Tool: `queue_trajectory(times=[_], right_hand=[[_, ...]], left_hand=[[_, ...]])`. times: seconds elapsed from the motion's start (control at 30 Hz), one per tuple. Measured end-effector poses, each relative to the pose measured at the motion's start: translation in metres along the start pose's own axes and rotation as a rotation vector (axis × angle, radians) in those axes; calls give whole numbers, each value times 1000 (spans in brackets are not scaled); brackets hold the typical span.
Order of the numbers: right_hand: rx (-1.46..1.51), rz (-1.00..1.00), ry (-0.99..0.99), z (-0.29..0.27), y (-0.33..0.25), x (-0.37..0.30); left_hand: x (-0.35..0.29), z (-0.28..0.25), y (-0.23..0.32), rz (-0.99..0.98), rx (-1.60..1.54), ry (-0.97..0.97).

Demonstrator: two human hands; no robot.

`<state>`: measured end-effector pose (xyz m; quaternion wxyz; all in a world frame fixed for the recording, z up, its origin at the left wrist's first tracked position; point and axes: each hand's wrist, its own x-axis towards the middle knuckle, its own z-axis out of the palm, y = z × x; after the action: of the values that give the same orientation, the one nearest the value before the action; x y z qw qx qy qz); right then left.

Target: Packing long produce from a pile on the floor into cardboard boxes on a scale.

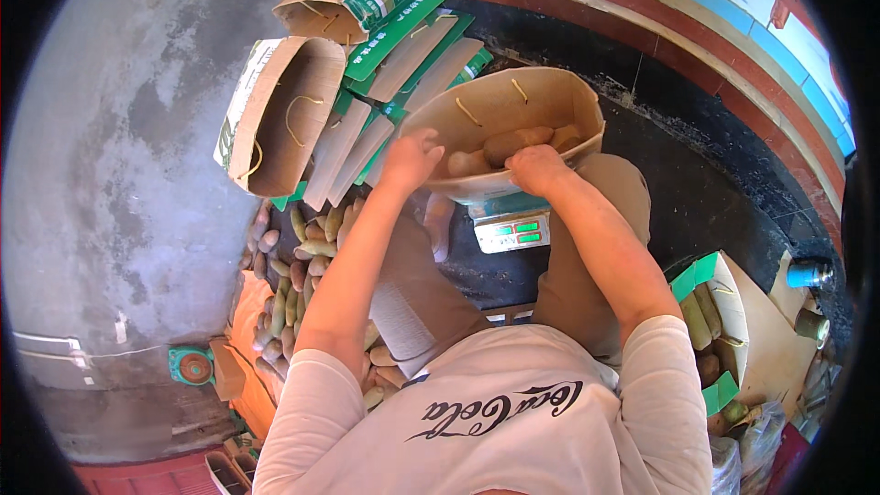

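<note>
Dark floor (701,211), carton (550,96), right fingers (519,161) gripping near side, left fingers (427,138) at left side, grip unclear

- two hands: left hand (412,160), right hand (536,168)
- one carton (472,189) between them, showing at least three tubers (518,142)
- one scale (513,233) below the right hand
- two open boxes (286,142) beyond and left of the left hand
- one green-flapped box (736,301) right of the right hand
- floor tubers (291,305) below the left hand, uncountable
</note>
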<state>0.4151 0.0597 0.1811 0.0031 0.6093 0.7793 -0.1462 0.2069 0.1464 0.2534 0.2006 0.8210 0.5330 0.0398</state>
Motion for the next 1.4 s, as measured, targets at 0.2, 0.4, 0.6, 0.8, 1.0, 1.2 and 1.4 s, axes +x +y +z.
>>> queue_trajectory(times=[0.2, 0.4, 0.6, 0.8, 1.0, 1.2, 1.4], right_hand=[[39, 13, 3, 3, 2, 7], [33, 54, -8, -3, 5, -3], [3, 68, -16, 0, 3, -2], [-8, 88, -27, -5, -3, 2], [25, 97, 45, 3, 5, 0], [7, 89, 51, 3, 6, 1], [-7, 51, 78, 6, 12, 1]], left_hand=[[-75, -61, 43, 360, -276, 570], [-151, -121, 80, 639, -377, 1081], [-205, -146, 97, 896, -338, 1619], [-242, -148, 99, 872, 55, 1968], [-329, -126, 103, 915, 113, 1955], [-331, -135, 91, 921, 124, 1913], [-274, -140, 71, 942, 97, 1873]])
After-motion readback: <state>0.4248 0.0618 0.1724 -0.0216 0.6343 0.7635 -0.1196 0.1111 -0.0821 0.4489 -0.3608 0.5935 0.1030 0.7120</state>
